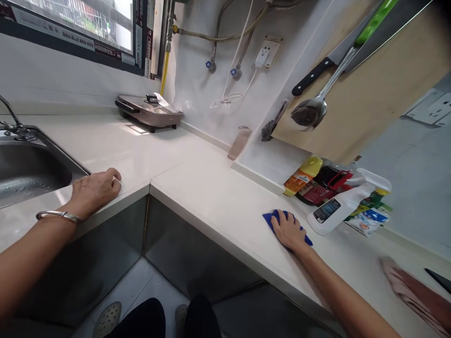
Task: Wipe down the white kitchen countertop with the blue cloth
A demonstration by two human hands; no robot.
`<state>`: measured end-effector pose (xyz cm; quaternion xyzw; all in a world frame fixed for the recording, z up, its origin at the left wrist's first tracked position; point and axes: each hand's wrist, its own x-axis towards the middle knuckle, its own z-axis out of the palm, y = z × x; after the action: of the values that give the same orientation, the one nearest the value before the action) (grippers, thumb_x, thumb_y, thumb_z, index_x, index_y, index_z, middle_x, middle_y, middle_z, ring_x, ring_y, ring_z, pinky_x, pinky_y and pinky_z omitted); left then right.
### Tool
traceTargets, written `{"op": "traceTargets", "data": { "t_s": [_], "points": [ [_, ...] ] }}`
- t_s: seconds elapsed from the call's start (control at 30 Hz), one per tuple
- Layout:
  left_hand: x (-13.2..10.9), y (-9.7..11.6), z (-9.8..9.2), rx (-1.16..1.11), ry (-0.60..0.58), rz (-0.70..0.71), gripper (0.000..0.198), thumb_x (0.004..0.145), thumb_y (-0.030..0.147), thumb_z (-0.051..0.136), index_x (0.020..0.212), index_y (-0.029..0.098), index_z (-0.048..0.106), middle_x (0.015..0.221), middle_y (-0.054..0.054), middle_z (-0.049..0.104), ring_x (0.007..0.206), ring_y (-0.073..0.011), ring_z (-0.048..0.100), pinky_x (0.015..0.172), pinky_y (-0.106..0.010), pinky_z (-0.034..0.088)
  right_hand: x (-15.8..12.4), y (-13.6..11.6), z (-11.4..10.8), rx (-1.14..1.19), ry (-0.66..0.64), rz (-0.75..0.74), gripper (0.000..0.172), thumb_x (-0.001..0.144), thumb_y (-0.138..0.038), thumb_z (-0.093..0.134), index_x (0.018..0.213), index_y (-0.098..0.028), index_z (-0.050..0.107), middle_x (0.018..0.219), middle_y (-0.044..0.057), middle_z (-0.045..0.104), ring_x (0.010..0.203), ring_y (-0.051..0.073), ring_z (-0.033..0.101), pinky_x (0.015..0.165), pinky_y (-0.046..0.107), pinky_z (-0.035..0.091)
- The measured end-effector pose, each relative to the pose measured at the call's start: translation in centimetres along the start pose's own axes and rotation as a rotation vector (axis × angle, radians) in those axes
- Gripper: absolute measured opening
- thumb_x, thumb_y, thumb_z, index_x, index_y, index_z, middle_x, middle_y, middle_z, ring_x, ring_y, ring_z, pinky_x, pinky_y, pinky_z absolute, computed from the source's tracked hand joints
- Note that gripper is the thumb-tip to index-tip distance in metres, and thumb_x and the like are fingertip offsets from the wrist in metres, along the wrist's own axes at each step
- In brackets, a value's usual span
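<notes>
On the white countertop (pixel 207 197), my right hand (pixel 291 231) presses down on a blue cloth (pixel 269 221), fingers spread over it and the cloth bunched up between them. The cloth's edges stick out on both sides of the hand. My left hand (pixel 94 191), with a silver bangle (pixel 59 215) at the wrist, rests near the counter's front edge beside the sink (pixel 63 150). Its fingers are curled in, and nothing shows in them. Just beyond my right hand stands a white spray bottle (pixel 327 216).
Cleaning bottles, including a yellow bottle (pixel 303 174), line the wall. An electric pan (pixel 151 112) sits in the far corner, and a pinkish bottle (pixel 239 142) by the wall. Knives and a ladle (pixel 312 112) hang over a wooden board (pixel 373 94). A brownish cloth (pixel 416 293) lies right.
</notes>
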<state>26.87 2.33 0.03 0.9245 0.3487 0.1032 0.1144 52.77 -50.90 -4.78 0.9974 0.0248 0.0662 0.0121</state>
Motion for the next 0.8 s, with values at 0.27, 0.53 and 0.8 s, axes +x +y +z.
{"op": "traceTargets", "data": {
  "t_s": [0.27, 0.53, 0.8],
  "points": [
    [-0.3, 0.7, -0.4, 0.08, -0.011, -0.025, 0.043, 0.094, 0.039, 0.029, 0.12, 0.024, 0.06, 0.109, -0.018, 0.071, 0.105, -0.0413, 0.066, 0.091, -0.055, 0.047, 8.7, -11.0, -0.6, 0.061, -0.019, 0.054, 0.062, 0.102, -0.054, 0.021, 0.145, -0.019, 0.05, 0.153, 0.024, 0.041, 0.14, 0.048, 0.041, 0.108, 0.074, 0.03],
    [0.1, 0.5, 0.0, 0.127, -0.009, -0.059, 0.045, 0.093, 0.04, 0.033, 0.124, 0.026, 0.062, 0.104, -0.018, 0.071, 0.1, -0.0389, 0.066, 0.088, -0.053, 0.048, 8.0, -24.3, -2.0, 0.12, -0.002, -0.254, 0.059, 0.103, -0.052, 0.025, 0.146, -0.019, 0.049, 0.154, 0.021, 0.043, 0.139, 0.044, 0.041, 0.11, 0.068, 0.032],
    [-0.2, 0.2, -0.1, 0.091, 0.042, -0.052, 0.048, 0.09, 0.044, 0.037, 0.122, 0.025, 0.068, 0.109, -0.017, 0.074, 0.104, -0.0387, 0.068, 0.092, -0.051, 0.049, 1.6, -27.0, -3.3, 0.189, -0.029, -0.768, 0.066, 0.104, -0.057, 0.025, 0.161, -0.023, 0.032, 0.172, 0.014, 0.022, 0.154, 0.041, 0.022, 0.12, 0.066, 0.021]
  ]
}}
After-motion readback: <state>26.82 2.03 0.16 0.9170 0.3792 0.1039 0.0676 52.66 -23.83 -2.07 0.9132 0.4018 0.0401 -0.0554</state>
